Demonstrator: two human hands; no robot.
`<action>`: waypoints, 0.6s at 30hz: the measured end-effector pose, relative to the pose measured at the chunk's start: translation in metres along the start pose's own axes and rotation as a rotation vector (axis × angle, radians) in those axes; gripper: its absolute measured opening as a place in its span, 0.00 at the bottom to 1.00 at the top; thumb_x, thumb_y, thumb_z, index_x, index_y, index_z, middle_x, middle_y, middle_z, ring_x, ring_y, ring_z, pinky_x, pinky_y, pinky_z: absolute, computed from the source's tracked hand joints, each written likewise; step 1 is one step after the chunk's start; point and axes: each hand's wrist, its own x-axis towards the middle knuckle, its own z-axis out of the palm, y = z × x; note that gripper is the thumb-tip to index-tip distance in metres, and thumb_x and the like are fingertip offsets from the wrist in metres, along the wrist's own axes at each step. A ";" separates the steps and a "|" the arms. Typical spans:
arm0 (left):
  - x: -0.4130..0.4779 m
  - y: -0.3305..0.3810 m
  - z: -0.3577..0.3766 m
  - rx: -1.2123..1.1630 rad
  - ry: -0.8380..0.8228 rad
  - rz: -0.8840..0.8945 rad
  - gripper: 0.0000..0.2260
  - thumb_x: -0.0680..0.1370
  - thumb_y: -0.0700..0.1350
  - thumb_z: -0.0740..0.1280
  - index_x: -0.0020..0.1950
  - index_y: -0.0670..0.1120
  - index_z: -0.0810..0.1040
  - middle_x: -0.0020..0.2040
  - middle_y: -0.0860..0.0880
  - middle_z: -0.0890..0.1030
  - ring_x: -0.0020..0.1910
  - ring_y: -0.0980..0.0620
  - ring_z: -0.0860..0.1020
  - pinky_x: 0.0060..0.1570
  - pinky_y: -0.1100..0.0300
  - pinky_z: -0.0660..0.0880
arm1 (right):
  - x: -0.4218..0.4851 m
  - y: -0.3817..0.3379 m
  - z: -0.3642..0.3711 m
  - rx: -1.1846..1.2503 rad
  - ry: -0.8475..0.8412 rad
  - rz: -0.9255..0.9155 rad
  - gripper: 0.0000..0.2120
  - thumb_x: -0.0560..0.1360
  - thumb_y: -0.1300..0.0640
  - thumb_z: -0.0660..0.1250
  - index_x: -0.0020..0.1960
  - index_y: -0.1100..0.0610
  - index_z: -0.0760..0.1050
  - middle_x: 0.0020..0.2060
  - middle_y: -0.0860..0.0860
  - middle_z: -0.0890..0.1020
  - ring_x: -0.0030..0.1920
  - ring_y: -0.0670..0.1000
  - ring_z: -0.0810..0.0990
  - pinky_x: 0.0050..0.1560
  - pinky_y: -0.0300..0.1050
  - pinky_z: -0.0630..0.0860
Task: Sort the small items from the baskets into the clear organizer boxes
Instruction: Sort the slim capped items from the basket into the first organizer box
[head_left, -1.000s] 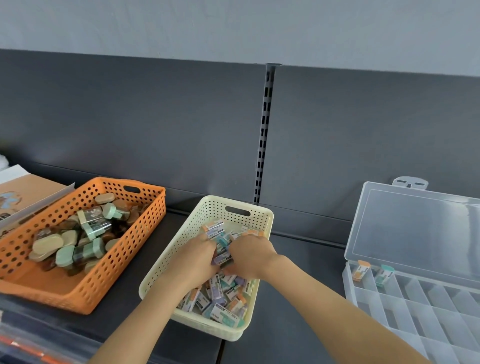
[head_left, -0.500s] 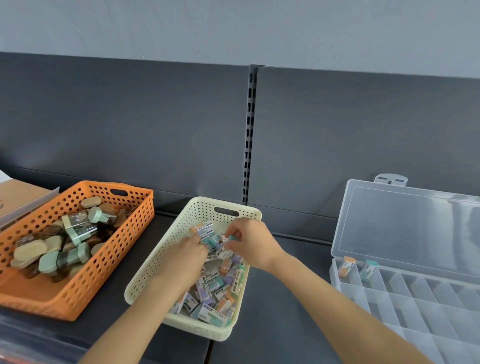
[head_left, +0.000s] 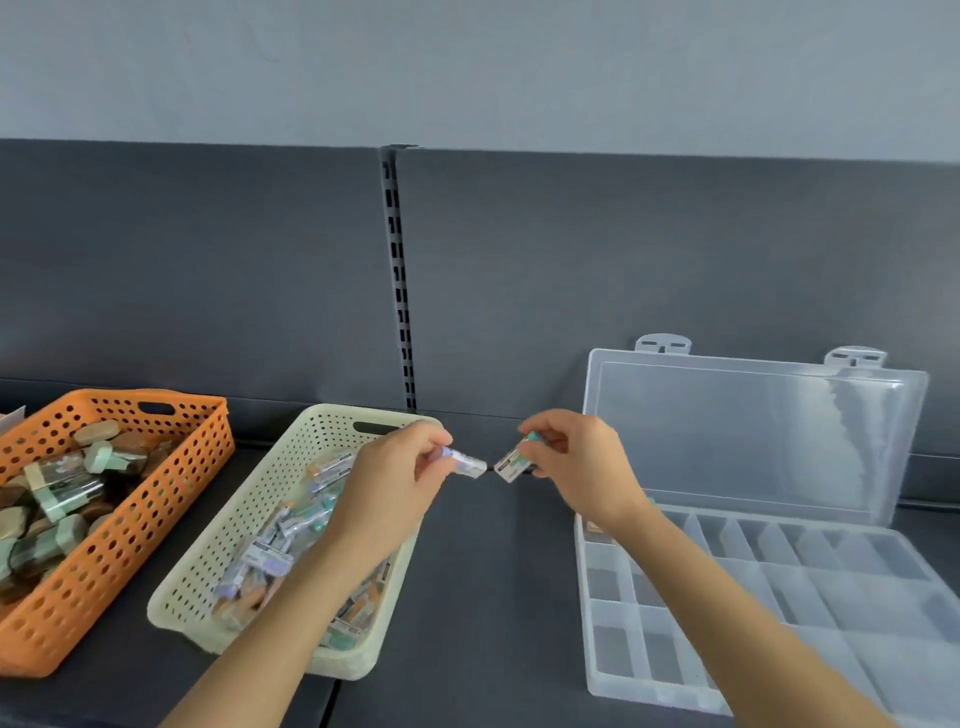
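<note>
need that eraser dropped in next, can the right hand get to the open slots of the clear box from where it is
Probably yes: the right hand, holding a small eraser, hangs beside the clear box. Its lid stands open and nothing lies between them.

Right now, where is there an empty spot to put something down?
The dark shelf is bare between the cream basket and the clear organizer box. Most box compartments look empty too. It is crowded inside the cream basket and the orange basket, and only a narrow gap separates those two.
</note>
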 end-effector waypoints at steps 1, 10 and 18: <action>0.001 0.009 0.009 -0.032 -0.008 -0.005 0.01 0.76 0.44 0.68 0.46 0.48 0.79 0.39 0.56 0.81 0.40 0.56 0.78 0.44 0.57 0.75 | -0.004 0.007 -0.012 -0.021 0.016 0.014 0.06 0.74 0.63 0.67 0.50 0.58 0.80 0.39 0.52 0.83 0.38 0.52 0.83 0.39 0.37 0.79; 0.010 0.088 0.086 -0.202 -0.153 0.120 0.01 0.75 0.44 0.70 0.45 0.47 0.79 0.40 0.58 0.81 0.41 0.62 0.78 0.40 0.68 0.75 | -0.031 0.065 -0.094 -0.195 0.194 0.075 0.11 0.74 0.62 0.69 0.56 0.59 0.81 0.48 0.53 0.83 0.45 0.53 0.82 0.50 0.42 0.77; 0.027 0.124 0.149 -0.143 -0.344 0.175 0.03 0.77 0.45 0.68 0.44 0.47 0.77 0.40 0.54 0.81 0.38 0.55 0.79 0.43 0.52 0.78 | -0.040 0.112 -0.131 -0.350 0.190 0.124 0.09 0.73 0.63 0.70 0.53 0.60 0.81 0.47 0.54 0.83 0.43 0.51 0.78 0.42 0.30 0.67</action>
